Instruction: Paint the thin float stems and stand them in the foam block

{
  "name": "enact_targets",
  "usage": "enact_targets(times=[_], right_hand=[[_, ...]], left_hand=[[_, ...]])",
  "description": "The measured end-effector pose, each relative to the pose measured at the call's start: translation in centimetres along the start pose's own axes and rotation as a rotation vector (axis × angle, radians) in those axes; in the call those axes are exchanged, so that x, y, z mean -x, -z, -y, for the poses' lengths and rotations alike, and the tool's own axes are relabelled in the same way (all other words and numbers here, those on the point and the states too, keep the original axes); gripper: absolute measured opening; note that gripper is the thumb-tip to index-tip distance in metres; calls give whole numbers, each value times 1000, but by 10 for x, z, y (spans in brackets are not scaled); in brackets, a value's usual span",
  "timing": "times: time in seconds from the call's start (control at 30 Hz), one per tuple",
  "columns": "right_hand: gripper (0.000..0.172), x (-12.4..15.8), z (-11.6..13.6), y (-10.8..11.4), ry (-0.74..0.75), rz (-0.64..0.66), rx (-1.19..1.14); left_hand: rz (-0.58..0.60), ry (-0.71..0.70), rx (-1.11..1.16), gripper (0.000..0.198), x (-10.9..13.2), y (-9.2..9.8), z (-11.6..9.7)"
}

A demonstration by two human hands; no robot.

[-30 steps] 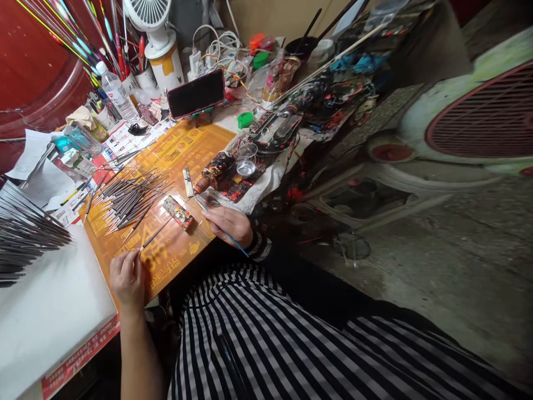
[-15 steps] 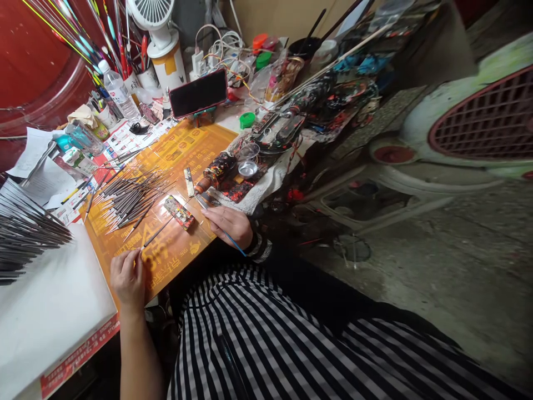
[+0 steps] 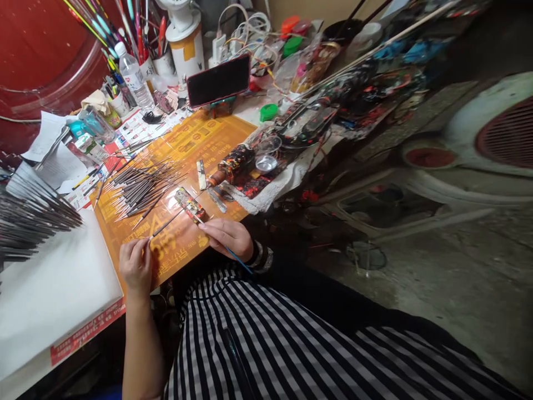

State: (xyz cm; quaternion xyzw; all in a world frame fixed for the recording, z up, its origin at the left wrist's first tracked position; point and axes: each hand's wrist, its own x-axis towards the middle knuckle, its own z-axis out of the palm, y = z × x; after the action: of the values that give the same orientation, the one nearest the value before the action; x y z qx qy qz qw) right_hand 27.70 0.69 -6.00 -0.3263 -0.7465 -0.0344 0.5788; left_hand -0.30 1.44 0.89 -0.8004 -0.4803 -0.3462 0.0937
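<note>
Your left hand (image 3: 135, 265) is nearly closed, and its fingertips pinch the near end of a thin dark rod (image 3: 166, 223). Your right hand (image 3: 228, 236) is also curled, and it holds a fine blue-handled brush (image 3: 235, 258) like a pen. The brush tip has moved down to the near end of a paint-spotted block (image 3: 189, 204), so it now sits very close to where the far end of the rod rests on this block. The block lies on an orange printed mat (image 3: 225, 139), between your two hands.

To the left of the rod, a bundle of similar thin rods (image 3: 144, 189) lies on the same mat, near it but not touching. More rods (image 3: 33, 219) fan out over a white board (image 3: 54, 289) on the far left. To the right of the block are a paint-covered bottle (image 3: 235, 164), a small metal dish (image 3: 265, 163) and a stained cloth (image 3: 287, 180). A phone on a stand (image 3: 219, 80) is standing at the far edge of the mat.
</note>
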Motion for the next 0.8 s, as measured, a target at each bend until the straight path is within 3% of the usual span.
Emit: enact_targets(times=[0.17, 0.57, 0.8], right_hand=[[51, 1, 8, -13, -36, 25, 8], [57, 2, 7, -15, -24, 31, 48], [46, 7, 4, -16, -52, 59, 39]], left_hand=[[28, 61, -4, 14, 3, 0, -1], [49, 94, 21, 16, 6, 0, 0], [22, 49, 29, 13, 4, 0, -1]])
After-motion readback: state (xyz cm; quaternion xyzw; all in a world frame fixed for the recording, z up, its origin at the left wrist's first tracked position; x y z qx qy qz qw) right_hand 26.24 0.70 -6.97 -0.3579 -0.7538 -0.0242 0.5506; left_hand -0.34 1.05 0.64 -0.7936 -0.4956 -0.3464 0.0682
